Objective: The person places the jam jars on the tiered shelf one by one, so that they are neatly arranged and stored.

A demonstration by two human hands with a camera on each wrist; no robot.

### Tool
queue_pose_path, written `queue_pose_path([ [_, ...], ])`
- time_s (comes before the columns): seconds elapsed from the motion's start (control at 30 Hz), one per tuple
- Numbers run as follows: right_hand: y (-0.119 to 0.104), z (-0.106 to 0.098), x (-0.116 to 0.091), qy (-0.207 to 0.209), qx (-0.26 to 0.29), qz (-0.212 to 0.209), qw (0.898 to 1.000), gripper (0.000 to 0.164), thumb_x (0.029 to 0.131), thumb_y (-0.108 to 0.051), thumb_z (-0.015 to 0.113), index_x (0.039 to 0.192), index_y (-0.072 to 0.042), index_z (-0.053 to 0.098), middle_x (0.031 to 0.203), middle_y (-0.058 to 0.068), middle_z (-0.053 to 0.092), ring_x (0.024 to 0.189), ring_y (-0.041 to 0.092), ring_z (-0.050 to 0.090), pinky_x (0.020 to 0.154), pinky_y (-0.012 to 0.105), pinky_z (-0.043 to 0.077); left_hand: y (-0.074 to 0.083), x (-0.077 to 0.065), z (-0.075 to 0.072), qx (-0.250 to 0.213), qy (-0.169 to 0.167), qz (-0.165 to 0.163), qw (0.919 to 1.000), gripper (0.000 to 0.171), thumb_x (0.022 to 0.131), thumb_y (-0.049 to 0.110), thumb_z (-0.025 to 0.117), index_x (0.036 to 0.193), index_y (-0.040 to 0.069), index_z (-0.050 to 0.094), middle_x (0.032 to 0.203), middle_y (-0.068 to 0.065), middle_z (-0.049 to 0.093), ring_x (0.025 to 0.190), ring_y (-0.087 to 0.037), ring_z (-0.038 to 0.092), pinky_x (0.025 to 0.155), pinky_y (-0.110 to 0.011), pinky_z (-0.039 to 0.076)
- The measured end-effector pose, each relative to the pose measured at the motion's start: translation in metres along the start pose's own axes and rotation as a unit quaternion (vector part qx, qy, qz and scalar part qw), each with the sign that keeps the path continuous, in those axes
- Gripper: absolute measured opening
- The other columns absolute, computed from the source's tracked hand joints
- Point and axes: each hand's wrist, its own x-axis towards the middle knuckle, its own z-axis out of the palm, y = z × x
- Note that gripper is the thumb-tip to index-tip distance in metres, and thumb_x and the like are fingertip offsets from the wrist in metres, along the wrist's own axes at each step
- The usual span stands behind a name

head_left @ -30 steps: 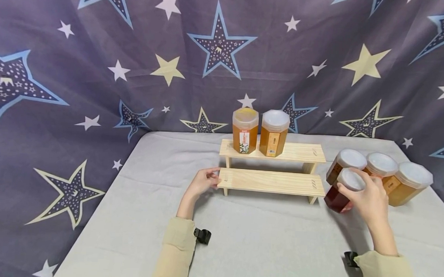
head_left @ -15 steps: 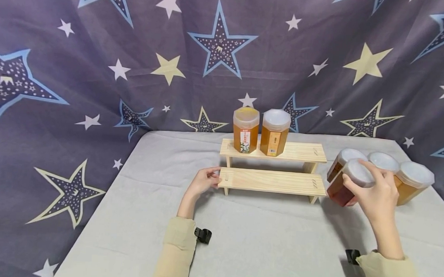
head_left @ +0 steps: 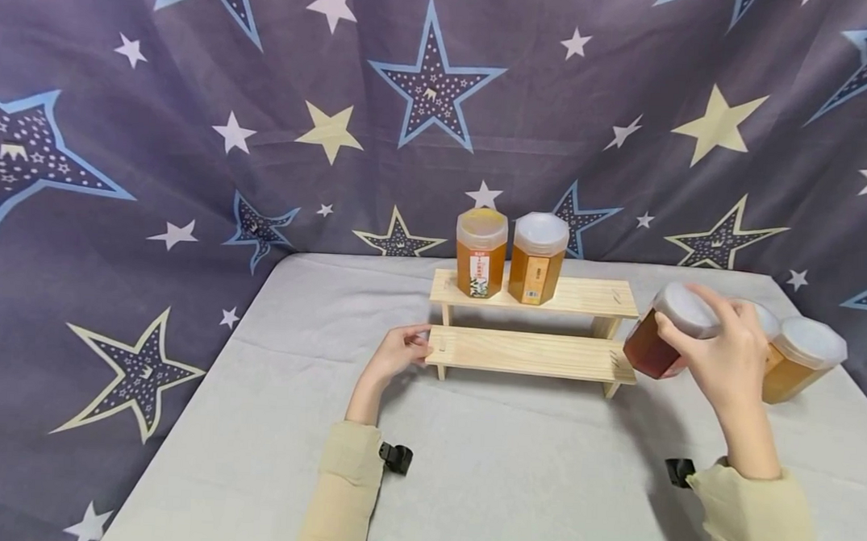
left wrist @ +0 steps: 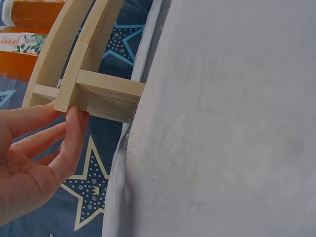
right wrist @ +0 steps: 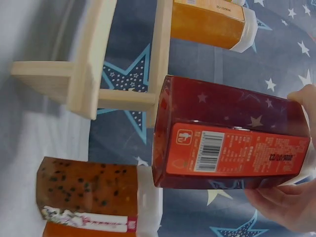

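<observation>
My right hand point(head_left: 731, 360) grips a dark red, six-sided jar point(head_left: 651, 344) around its white lid. The jar is off the table and tilted, its base beside the right end of the two-tier wooden shelf point(head_left: 524, 353). In the right wrist view an orange label with a barcode shows on the red jar point(right wrist: 232, 113). On the left, my left hand point(head_left: 395, 356) pinches the end of the shelf's lower board between thumb and fingers, seen closely in the left wrist view at the board's corner point(left wrist: 66, 101).
Two amber jars, one with a floral label point(head_left: 480, 260) and one with a tan label point(head_left: 538, 263), stand on the upper tier. Right of the shelf, a pale amber jar point(head_left: 800, 359) and a dark-specked jar point(right wrist: 89, 190) stand on the grey cloth point(head_left: 512, 468). A starry curtain hangs behind.
My right hand has lifted the dark red jar off the table, away from the other jars, and brought it up and left towards the shelf. My left hand stays at the shelf's end.
</observation>
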Motion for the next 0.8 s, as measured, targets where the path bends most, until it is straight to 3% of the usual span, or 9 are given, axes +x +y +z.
queue_pose_path([
  [0.2,-0.008,0.006,0.011,-0.006,0.016,-0.023,1.000,0.050,0.060,-0.010,0.075,0.108,-0.006,0.063,0.087,0.023,0.051,0.077,0.030,0.046,0.055,0.031,0.029,-0.002,0.001,0.000,-0.001,0.000,0.000,1.0000,0.044,0.078,-0.008,0.058,0.121,-0.005,0.050,0.080,-0.011,0.054,0.056,-0.011,0.052,0.064,-0.040,0.055],
  [0.43,-0.012,0.015,0.024,-0.007,0.028,-0.055,0.998,0.049,0.061,-0.008,0.076,0.108,-0.006,0.063,0.087,0.025,0.051,0.077,0.031,0.046,0.056,0.035,0.032,-0.002,0.002,0.000,0.000,0.002,-0.002,1.0000,0.044,0.078,-0.008,0.058,0.121,-0.005,0.050,0.079,-0.011,0.053,0.056,-0.011,0.052,0.065,-0.043,0.055],
  [0.8,-0.017,0.028,0.041,-0.034,0.037,-0.057,0.997,0.049,0.064,-0.013,0.075,0.110,-0.005,0.062,0.090,0.026,0.052,0.076,0.033,0.044,0.056,0.037,0.034,0.000,0.001,0.000,-0.001,-0.003,0.002,1.0000,0.043,0.078,-0.009,0.057,0.121,-0.006,0.050,0.080,-0.012,0.054,0.056,-0.011,0.052,0.065,-0.044,0.055],
])
